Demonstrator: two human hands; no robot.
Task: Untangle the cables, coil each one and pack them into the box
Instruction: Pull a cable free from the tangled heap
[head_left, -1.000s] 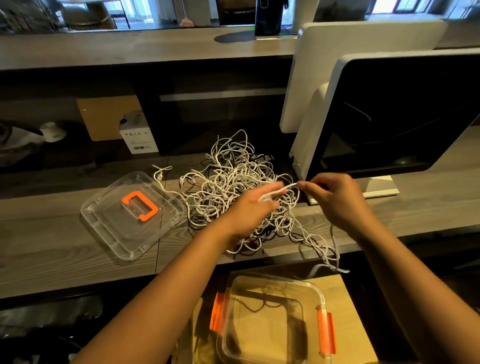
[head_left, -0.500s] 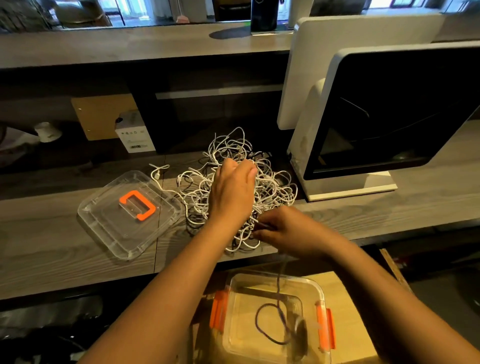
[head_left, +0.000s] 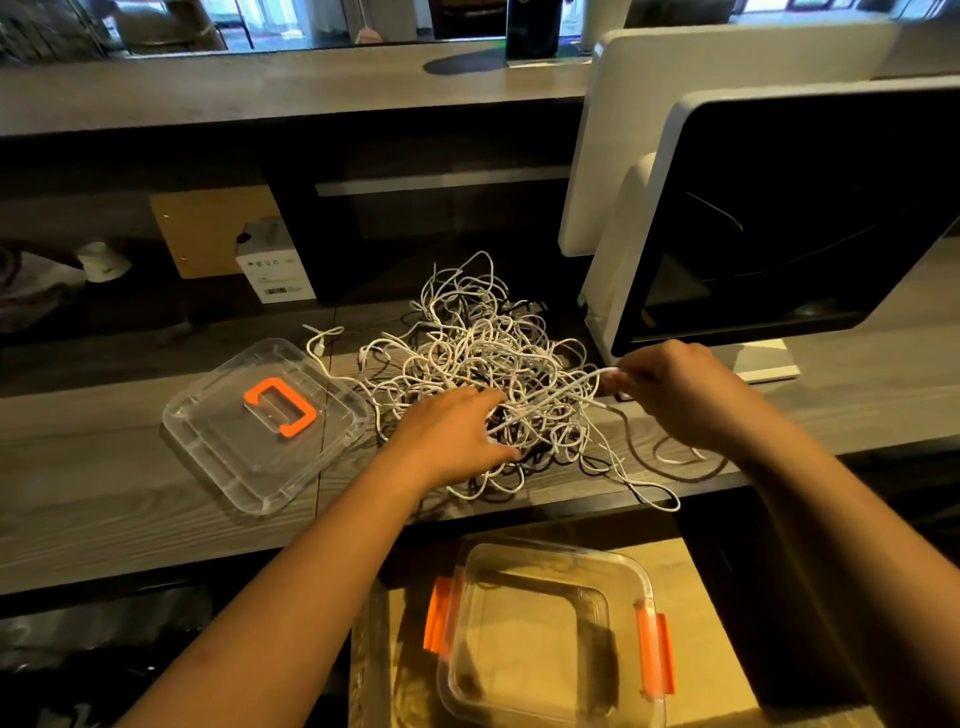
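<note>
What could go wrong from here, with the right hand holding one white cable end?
1. The right hand pinches a white cable that runs into the dense tangle; a hard pull may tighten knots, although the left hand lies on the tangle.
2. A white loop hangs past the edge of the counter; it may drag more cable down, beside the clear box rather than into it.
</note>
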